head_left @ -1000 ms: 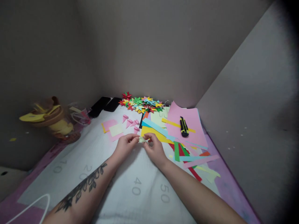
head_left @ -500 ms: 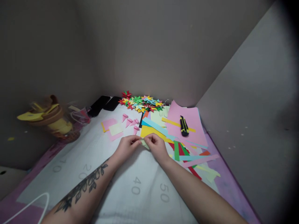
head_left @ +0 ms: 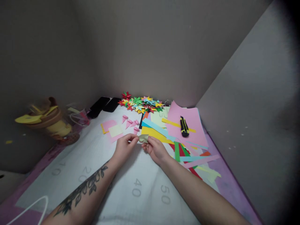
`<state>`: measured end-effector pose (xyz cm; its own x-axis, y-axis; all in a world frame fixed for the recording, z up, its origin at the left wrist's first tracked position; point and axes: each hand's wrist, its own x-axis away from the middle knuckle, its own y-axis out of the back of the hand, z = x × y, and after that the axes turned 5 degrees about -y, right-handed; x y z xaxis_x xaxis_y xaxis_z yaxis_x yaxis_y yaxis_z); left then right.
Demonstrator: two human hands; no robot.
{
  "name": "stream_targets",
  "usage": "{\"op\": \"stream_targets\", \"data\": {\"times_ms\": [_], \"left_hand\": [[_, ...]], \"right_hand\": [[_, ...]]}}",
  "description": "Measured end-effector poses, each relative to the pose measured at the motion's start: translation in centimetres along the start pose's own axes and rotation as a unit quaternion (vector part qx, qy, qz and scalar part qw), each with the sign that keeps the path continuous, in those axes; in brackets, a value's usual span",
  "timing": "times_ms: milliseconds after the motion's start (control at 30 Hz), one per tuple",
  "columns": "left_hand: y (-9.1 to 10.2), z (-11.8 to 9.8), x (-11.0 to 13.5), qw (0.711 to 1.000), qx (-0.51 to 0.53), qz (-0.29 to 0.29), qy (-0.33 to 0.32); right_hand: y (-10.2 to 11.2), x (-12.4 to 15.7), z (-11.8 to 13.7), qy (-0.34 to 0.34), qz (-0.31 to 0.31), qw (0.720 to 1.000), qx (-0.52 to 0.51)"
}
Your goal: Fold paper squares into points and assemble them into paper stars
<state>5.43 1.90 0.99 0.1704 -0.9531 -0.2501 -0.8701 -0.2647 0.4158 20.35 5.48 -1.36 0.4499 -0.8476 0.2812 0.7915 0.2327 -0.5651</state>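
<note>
Walls (head_left: pixel 140 56) bounded the counter (head_left: pixel 229 182); left hand (head_left: pixel 124 146) and right hand (head_left: pixel 156 150) pinched pale paper (head_left: pixel 143 138), long axis roughly paralleling the far edge.

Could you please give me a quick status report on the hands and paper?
Left hand and right hand: pinching opposite ends of small pale green paper. Paper: bent or folded. In the way: nothing seen; cutter lies apart, to the right.

Single head-worn view, forward and down over the white sheet (head_left: pixel 150 197).
</note>
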Motion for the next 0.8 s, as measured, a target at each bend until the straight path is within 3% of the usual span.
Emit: {"op": "stream_targets", "data": {"times_ms": [133,467,800], "left_hand": [[-0.1,0.1,0.1,1.0,-0.017,0.012,-0.011],[0.0,0.0,0.3,0.998,-0.019,0.049,-0.031],[0.2,-0.3,-0.1,0.986,0.104,0.107,0.071]], "right_hand": [[0.0,0.0,0.1,-0.005,-0.001,1.0,0.003],[0.6,-0.1,0.0,0.084,-0.018,0.984,0.157],[1.0,0.5,0.6,0.209,-0.049,0.913,0.348]]}}
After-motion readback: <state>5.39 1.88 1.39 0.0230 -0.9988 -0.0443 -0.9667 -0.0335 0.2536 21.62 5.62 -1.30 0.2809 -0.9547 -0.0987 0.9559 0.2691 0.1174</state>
